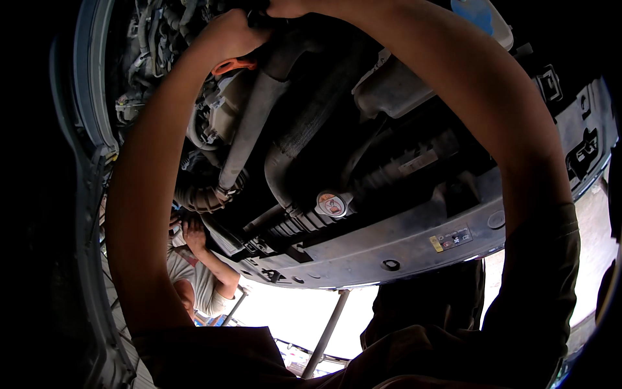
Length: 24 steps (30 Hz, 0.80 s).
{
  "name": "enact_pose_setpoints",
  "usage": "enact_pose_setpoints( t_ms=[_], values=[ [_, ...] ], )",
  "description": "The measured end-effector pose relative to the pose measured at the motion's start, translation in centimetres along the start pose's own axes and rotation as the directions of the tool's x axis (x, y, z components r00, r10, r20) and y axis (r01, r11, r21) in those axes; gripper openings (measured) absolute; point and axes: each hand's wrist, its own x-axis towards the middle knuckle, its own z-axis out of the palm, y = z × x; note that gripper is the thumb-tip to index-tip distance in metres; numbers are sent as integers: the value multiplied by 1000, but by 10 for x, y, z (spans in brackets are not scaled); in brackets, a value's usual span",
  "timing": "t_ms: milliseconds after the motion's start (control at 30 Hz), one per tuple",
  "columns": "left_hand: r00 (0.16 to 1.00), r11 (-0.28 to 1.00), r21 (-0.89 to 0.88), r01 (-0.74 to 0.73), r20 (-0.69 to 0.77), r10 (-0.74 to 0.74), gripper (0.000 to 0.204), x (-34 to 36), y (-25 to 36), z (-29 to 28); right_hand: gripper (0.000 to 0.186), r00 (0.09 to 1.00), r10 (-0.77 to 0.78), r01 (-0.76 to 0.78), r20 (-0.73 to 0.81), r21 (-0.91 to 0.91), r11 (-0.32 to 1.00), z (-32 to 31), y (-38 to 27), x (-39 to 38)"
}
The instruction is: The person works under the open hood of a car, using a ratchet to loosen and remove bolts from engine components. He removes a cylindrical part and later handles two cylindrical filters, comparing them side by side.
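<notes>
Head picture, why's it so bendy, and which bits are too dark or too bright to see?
Head view: the wide fisheye lens bends straight edges, and the grey front panel looks curved; head view: the left hand and right hand are near the top edge, whatever they touch lost in shadow; head view: the white area below the panel glares, washing out detail.

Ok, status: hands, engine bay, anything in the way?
Left hand and right hand at picture top, grip unclear. Orange loop just below left hand. Co-worker's hand lower left, apart from both.
</notes>
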Motion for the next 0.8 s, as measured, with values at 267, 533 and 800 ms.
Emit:
enact_pose_setpoints(
  t_ms=[267,533,800],
  values=[
    [956,971,-133,200,243,-164,65,8,3,-6,68,999,-10,8,-39,-46,999,5,1,1],
    [999,994,-108,24,-21,-26,47,-12,-9,0,73,993,-116,116,-30,20,993,-3,8,-10],
    [999,999,40,-22,-37,23,42,-10,7,-9,43,899,-335,361,-282,41,932,-3,16,-11]
  ],
)
